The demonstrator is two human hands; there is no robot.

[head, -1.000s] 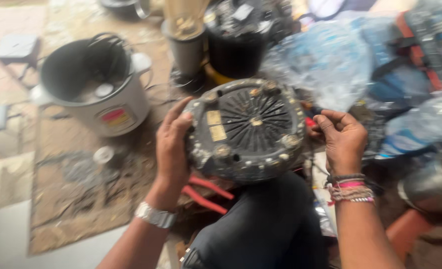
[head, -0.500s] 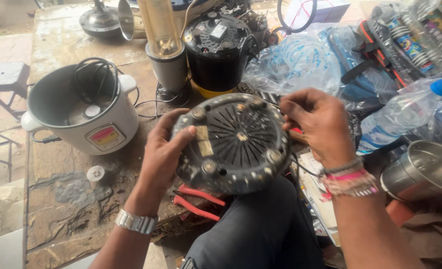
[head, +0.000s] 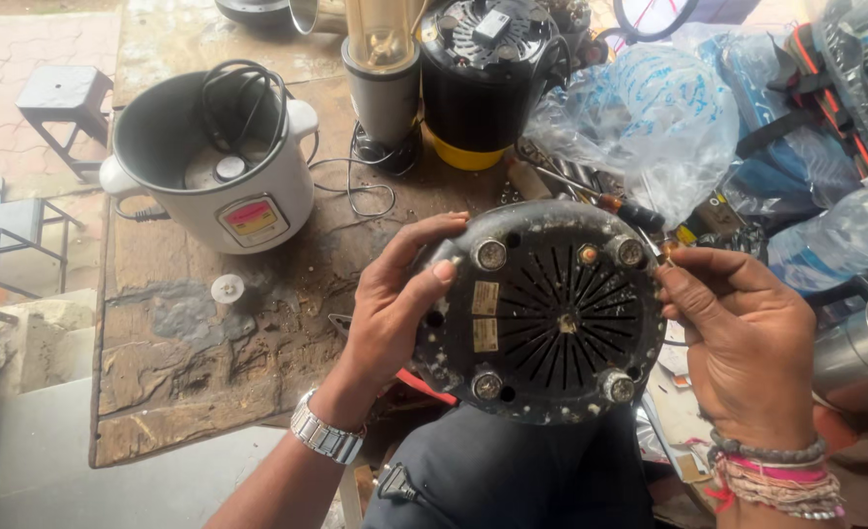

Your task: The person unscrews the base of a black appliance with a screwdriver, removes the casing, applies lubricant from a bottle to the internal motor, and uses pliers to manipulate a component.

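Note:
A round black appliance base (head: 541, 313), underside up, shows radial vent slots, four rubber feet and two small labels. My left hand (head: 395, 304) grips its left rim, thumb over the top edge. My right hand (head: 747, 333) holds the right rim, fingertips pinched near a foot at the upper right. The base rests over my lap, above dark trousers (head: 512, 480). A wristwatch is on my left wrist and several bracelets on my right.
A white rice cooker (head: 209, 162) with a coiled cord inside sits on the worn wooden table (head: 179, 362). Behind stand a blender jar base (head: 383, 83) and a black-and-yellow motor unit (head: 483, 83). Plastic bags (head: 649, 118), a screwdriver (head: 610, 201) and a steel pot (head: 865, 353) lie right.
The base has been tilted and brought closer, its underside now squarely facing me. My right hand shifted from the upper edge to the right rim.

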